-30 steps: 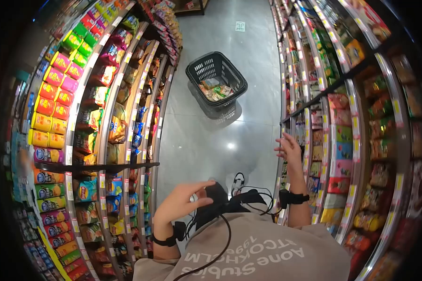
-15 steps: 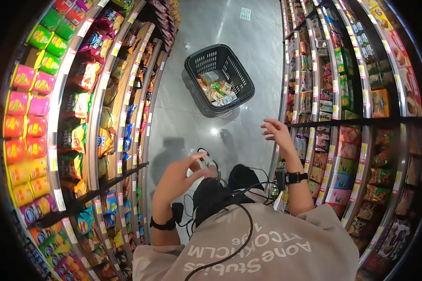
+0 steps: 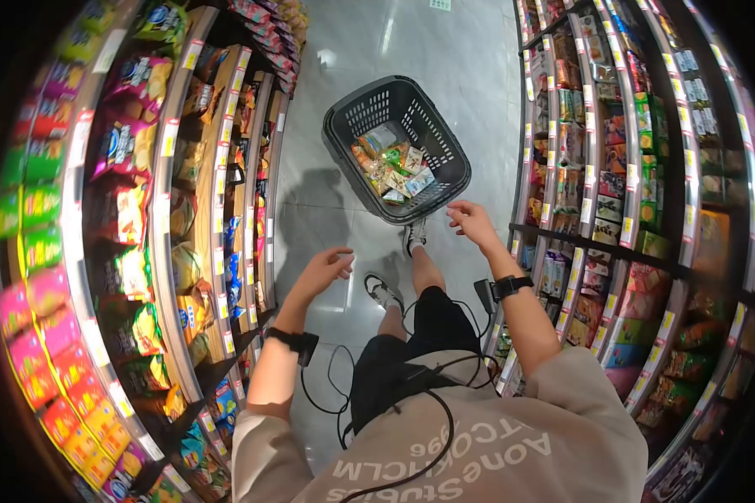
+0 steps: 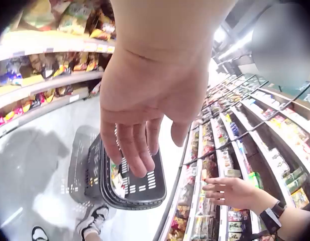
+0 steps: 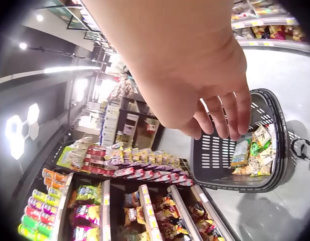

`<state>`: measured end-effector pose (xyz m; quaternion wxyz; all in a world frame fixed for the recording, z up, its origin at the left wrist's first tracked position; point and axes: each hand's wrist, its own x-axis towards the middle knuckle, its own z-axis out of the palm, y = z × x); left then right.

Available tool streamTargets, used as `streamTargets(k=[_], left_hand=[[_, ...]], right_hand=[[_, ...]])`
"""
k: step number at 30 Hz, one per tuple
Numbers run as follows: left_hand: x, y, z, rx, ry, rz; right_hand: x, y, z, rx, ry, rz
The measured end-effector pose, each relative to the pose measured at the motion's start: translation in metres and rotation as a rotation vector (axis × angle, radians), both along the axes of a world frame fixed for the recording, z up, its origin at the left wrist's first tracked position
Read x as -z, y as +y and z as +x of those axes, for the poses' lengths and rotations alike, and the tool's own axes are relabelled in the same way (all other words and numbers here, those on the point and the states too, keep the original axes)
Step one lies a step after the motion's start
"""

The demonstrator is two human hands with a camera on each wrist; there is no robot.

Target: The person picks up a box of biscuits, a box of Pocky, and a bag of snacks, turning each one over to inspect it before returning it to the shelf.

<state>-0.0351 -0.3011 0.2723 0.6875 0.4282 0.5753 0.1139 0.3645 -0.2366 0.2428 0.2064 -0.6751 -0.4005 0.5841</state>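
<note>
A dark grey shopping basket [image 3: 344, 168] with slotted walls stands on the floor ahead of the person. Several snack packets [image 3: 394, 172] lie in its bottom. My left hand [image 3: 323, 272] hangs in the air on the near left side of the basket, its fingers loosely bent and holding nothing. Near the basket's right front corner is my right hand [image 3: 471, 222], also with nothing in it and fingers relaxed. The left wrist view shows the left palm [image 4: 150, 95] with fingers hanging down, overlapping the basket. In the right wrist view the right fingers [image 5: 242, 110] overlap the basket's wall.
Shelves of chip bags and canisters [image 3: 134, 201] line the left of the aisle. On the right stand shelves of packaged snacks [image 3: 608, 159]. Grey tiled floor [image 3: 310, 226] runs between them. Cables [image 3: 331, 377] hang by the person's legs.
The person has stepped nearer the basket, which now appears larger and closer to the hands. Both hands have moved forward, the left one also lower and farther from the body.
</note>
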Motion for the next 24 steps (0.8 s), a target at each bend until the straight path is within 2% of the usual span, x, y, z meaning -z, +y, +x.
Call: streamTargets(k=[2,5,7,9,11,14,16,17,18,20,23,24], left_hand=[[0.033,0.034,0.014,-0.026,-0.02,-0.041],[0.092,0.086,0.026,0.119,0.178,0.079],[0.129,0.126,0.043,0.01,0.274,0.172],[0.185,0.155,0.059,-0.113,0.384,0.245],[0.252,0.176,0.069,-0.23,0.508,0.3],[0.338,0.188,0.092,-0.477,0.436,0.217],[0.344,0.192,0.117,-0.639,0.311,0.129],[0.344,0.19,0.125,-0.723,0.256,0.087],[0.353,0.184,0.129,-0.695,0.359,0.134],[0.359,0.175,0.129,-0.75,0.33,0.106],[0.355,0.179,0.137,-0.856,0.225,0.034],[0.352,0.181,0.136,-0.895,0.193,0.006]], right_hand=[[0.038,0.021,0.001,0.036,0.052,-0.119],[0.091,0.054,-0.012,0.053,0.092,-0.283],[0.123,0.08,-0.024,0.095,0.227,-0.401],[0.16,0.116,-0.036,0.159,0.336,-0.521],[0.228,0.146,-0.044,0.234,0.421,-0.617],[0.328,0.192,-0.065,0.303,0.392,-0.701],[0.41,0.206,-0.078,0.113,0.283,-0.595],[0.436,0.214,-0.089,-0.023,0.135,-0.538],[0.459,0.22,-0.102,-0.156,-0.01,-0.468],[0.496,0.225,-0.126,-0.194,-0.037,-0.376],[0.5,0.247,-0.16,0.049,-0.092,-0.45],[0.507,0.251,-0.159,0.063,-0.127,-0.45]])
